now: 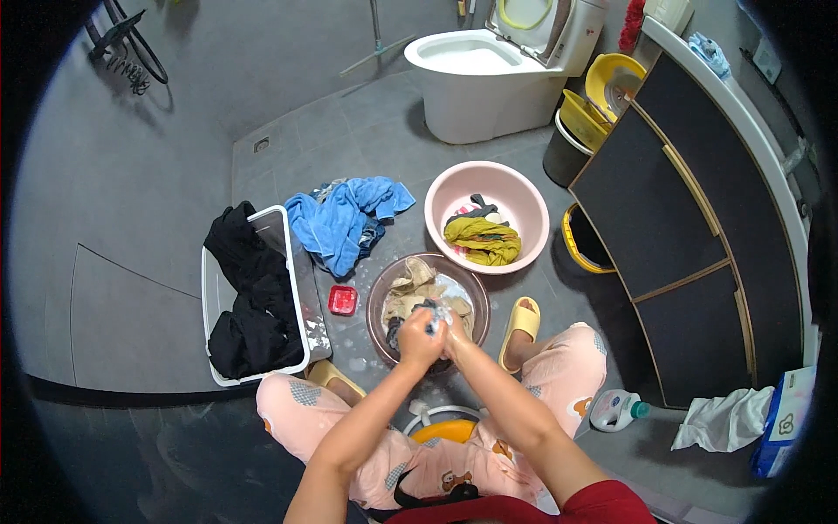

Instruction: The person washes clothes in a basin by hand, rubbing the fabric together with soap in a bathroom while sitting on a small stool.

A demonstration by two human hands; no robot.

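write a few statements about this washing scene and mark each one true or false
The left hand and right hand are over the brown basin. True.
The blue cloth is in the pink basin. False: the blue cloth is beside the hamper; the pink basin holds mustard cloth.
Black clothes are in the hamper. True.
The toilet lid is down. False: the toilet lid is up.
The red box is between hamper and brown basin. True.

A round, shiny brown basin (375, 307) holds beige cloth (410, 284) and dark grey cloth (395, 332). Farther right, a round pale pink plastic basin (441, 218) surrounds mustard-yellow cloth (489, 246). Left lie black clothes (257, 323), a bright blue garment (340, 223) and a small square red box (343, 300). Nearest, peach cloth trousers (572, 367) carry a print (grey-checked patches and brown bears).
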